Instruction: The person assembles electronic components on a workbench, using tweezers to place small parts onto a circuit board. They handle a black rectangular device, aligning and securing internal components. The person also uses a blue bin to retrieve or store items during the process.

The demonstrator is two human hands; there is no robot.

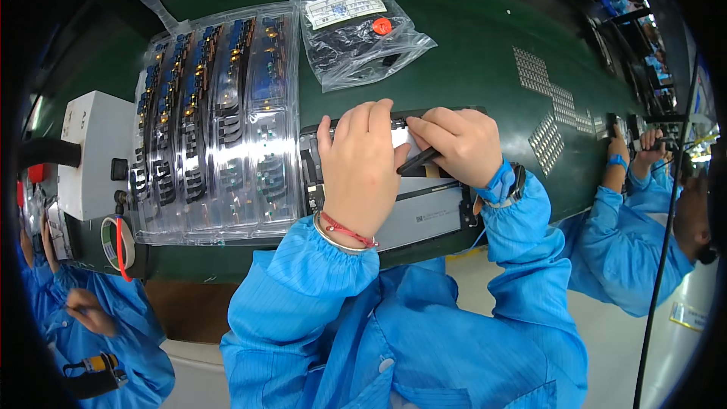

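On the green bench in front of me lies an opened, tablet-like device with a black frame and a flat silver-grey battery (428,218). My left hand (360,170) rests over its left part, fingers stretched out flat, thumb close to the tip of a black stick-shaped tool (418,161). That tool slants out of my right hand (463,145), whose fingers are closed around it. The right thumb and forefinger pinch together at the device's upper edge; whether they also hold a small part is hidden. Both hands cover much of the device's inside.
Left of the device, a clear plastic tray (219,223) holds rows of flex-cable parts. Beyond lies a clear bag (363,68) with a label and red dot. Sheets of small pads (547,144) lie right. A white box (95,155) stands far left. Co-workers sit on both sides.
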